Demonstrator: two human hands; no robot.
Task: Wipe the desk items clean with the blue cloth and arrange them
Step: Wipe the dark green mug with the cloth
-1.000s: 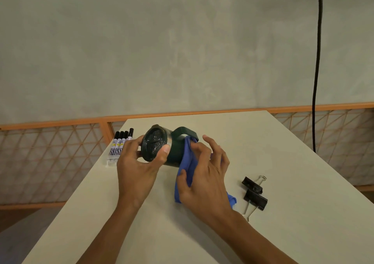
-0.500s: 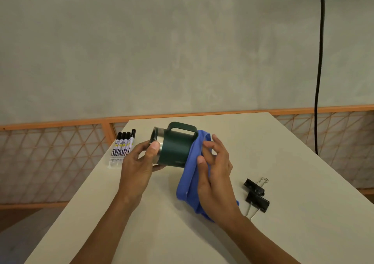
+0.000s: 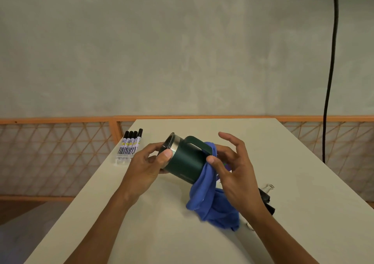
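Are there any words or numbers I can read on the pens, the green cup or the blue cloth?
On the markers: black print on the white labels, too small and blurred to read.
On the green mug: a small mark low on its side, too blurred to read.
On the blue cloth: no writing shows.
Nothing here can be quoted.
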